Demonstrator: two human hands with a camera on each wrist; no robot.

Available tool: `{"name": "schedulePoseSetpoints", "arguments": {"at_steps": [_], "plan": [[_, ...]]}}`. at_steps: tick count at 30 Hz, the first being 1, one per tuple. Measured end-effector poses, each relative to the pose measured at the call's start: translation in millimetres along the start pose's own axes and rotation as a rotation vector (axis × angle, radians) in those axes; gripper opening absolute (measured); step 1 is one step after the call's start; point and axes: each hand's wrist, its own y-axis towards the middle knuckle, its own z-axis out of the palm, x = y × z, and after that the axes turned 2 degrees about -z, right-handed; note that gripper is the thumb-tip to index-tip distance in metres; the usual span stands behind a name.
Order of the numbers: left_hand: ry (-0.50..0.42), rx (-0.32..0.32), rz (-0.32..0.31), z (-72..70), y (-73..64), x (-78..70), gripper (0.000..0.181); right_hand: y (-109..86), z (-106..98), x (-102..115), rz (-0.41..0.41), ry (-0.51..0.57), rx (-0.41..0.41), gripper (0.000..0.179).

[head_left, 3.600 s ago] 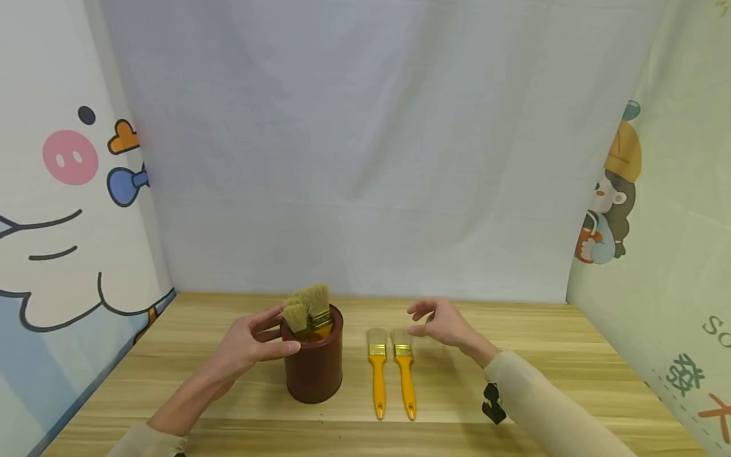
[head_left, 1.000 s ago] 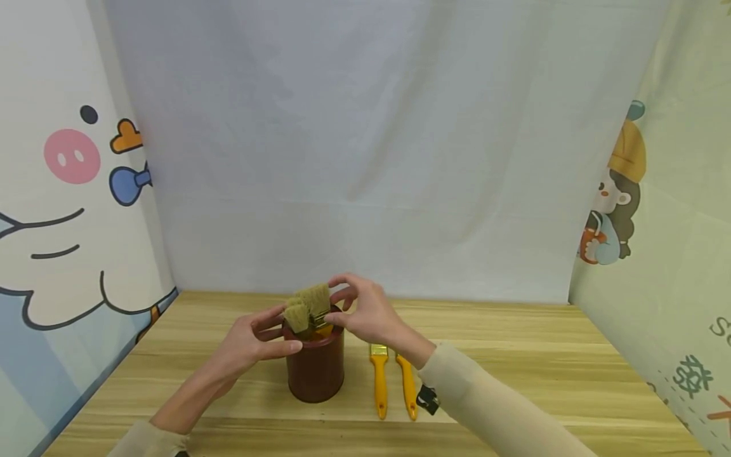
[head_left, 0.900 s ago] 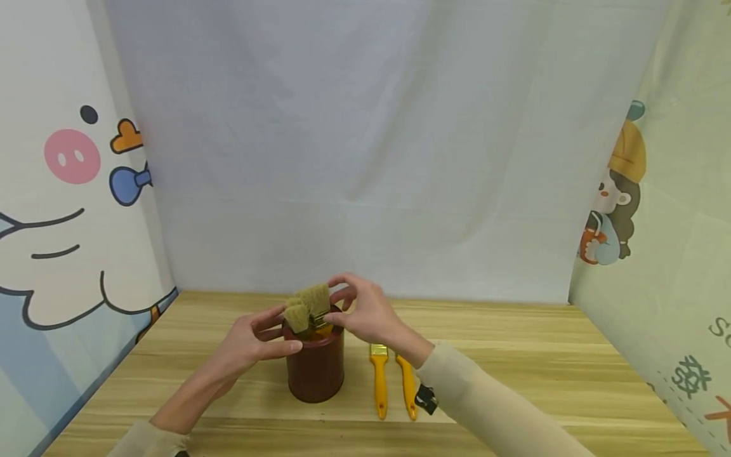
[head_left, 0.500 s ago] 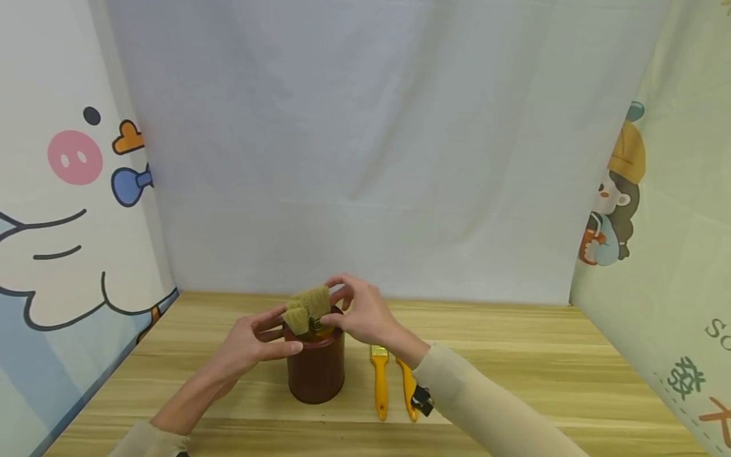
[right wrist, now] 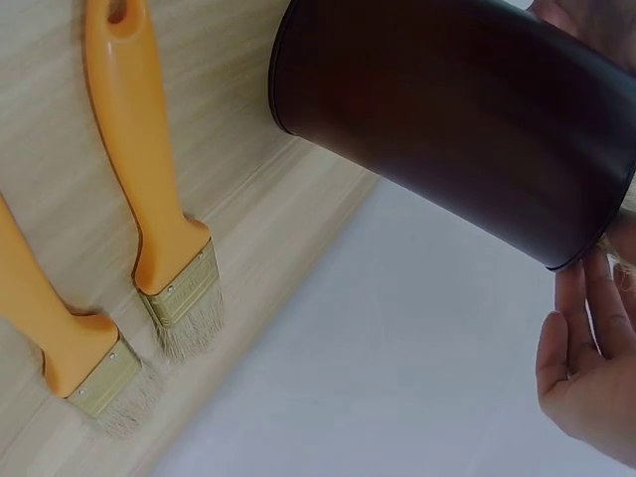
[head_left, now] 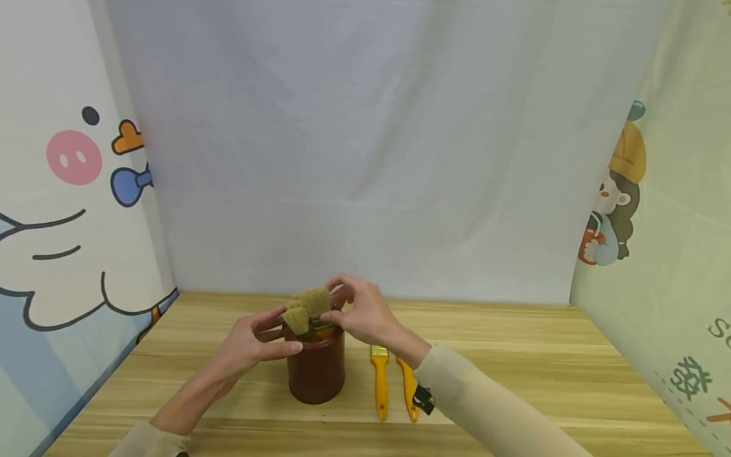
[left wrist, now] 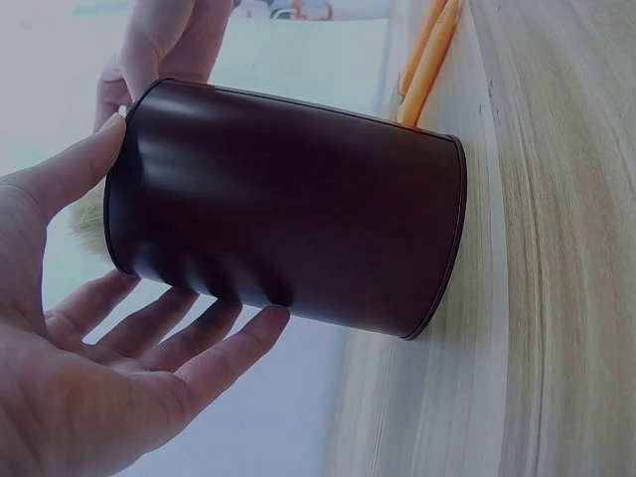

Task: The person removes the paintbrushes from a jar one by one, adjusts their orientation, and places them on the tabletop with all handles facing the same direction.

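A pale grey curtain (head_left: 365, 158) closes off the back of the desk (head_left: 525, 355), with a cartoon-printed cloth (head_left: 63, 254) on the left and a pale green one (head_left: 674, 254) on the right. Two loose brushes (head_left: 381, 387) lie side by side on the bare wood, bristle ends pointing away from the person. In the head view the right forearm and its cream sleeve (head_left: 485, 400) cover the bristle ends of both, and a black wrist piece (head_left: 424, 400) overlaps the outer handle; the right wrist view shows both brushes. A second brush (head_left: 296, 321) crowds the mouth of the can beside the held one.

The can (head_left: 316, 374) is a smooth, dark reddish-brown cylinder, standing upright. The held brush (head_left: 313, 303) has tan bristles, a metal ferrule and a trace of orange handle below; the rest is hidden inside. It stands bristles up, leaning slightly.

The can sits between the two hands, just beside the loose brushes. The left hand (head_left: 251, 343) grips it from the left, thumb at the near rim and fingers bent along the far side. The right hand (head_left: 362, 311), over the opposite rim, pinches the held brush near its ferrule.
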Motion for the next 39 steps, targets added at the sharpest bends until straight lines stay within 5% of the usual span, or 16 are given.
{"name": "schedulePoseSetpoints", "arguments": {"at_steps": [17, 39], "plan": [[0.010, -0.009, 0.001, 1.1, 0.5, -0.5, 0.094, 0.8, -5.3, -1.5, -0.078, 0.098, -0.030, 0.042], [0.023, -0.015, -0.003, 1.7, -0.3, 0.2, 0.094, 1.2, -8.2, 0.1, -0.122, 0.075, -0.054, 0.044]]}}
